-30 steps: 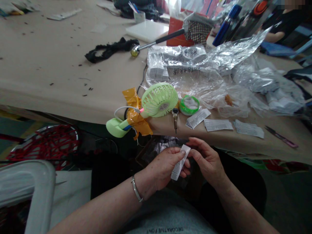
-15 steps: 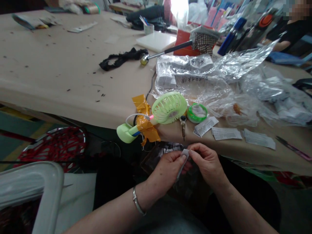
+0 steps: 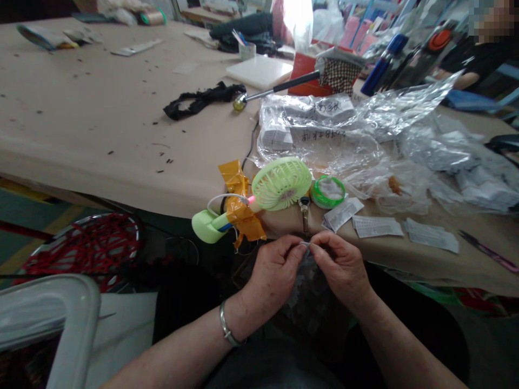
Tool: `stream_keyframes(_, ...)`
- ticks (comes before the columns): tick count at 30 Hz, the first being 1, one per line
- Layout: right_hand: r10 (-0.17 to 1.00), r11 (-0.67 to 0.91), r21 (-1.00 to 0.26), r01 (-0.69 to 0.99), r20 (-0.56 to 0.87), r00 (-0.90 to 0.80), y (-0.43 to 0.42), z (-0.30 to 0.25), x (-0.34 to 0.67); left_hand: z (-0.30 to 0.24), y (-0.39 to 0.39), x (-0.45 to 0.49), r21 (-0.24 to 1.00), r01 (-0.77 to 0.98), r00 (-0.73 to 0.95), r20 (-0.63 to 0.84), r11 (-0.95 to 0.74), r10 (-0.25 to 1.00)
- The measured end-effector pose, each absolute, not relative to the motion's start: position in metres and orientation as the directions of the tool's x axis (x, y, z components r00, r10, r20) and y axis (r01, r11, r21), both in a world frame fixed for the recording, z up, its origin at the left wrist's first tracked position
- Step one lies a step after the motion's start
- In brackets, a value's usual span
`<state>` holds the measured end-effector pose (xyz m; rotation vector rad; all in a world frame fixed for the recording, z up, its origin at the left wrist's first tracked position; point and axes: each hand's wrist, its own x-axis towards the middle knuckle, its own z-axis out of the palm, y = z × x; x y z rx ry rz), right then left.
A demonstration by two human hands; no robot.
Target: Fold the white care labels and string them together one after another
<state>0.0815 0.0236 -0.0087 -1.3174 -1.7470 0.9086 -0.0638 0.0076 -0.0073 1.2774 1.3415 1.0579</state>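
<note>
My left hand (image 3: 273, 270) and my right hand (image 3: 343, 267) meet just below the table edge, fingers pinched together on a small white paper label (image 3: 305, 245). Only the label's top edge shows between the fingertips. Under the hands a crinkled clear plastic bag (image 3: 302, 294) lies in my lap. A silver bracelet (image 3: 226, 325) circles my left wrist. Directly above the hands a soldering-iron-like tool (image 3: 304, 212) hangs over the table edge, beside a light green mini fan (image 3: 281, 182) taped in orange.
Several white labels (image 3: 377, 227) lie along the table (image 3: 81, 129) edge near a green tape roll (image 3: 327, 190). Clear bags of labels (image 3: 316, 121) pile behind. Pink scissors (image 3: 488, 251) lie right. A red wire basket (image 3: 81, 243) and grey bin (image 3: 52, 319) stand left. Another person (image 3: 482, 48) sits far right.
The label was held upright and in full view in my left hand; both hands have since closed on it and risen toward the table edge, so it is almost hidden.
</note>
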Motion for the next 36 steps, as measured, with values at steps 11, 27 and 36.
stream_keyframes(11, 0.962, 0.262, -0.860, 0.438, 0.197, -0.189, 0.027, -0.009, 0.081, -0.009, 0.011, -0.064, 0.971, 0.240, 0.019, -0.014, 0.009, 1.000)
stream_keyframes(27, 0.971, 0.234, -0.881, 0.411, 0.193, -0.141, 0.026, -0.015, 0.078, -0.009, 0.013, -0.062, 0.968, 0.250, -0.027, -0.008, 0.015, 1.000)
stream_keyframes(36, 0.812, 0.538, -0.458, 0.708, 0.506, -0.290, 0.023, -0.002, 0.117, -0.030, -0.001, -0.066, 0.976, 0.207, 0.054, -0.085, 0.073, 0.995)
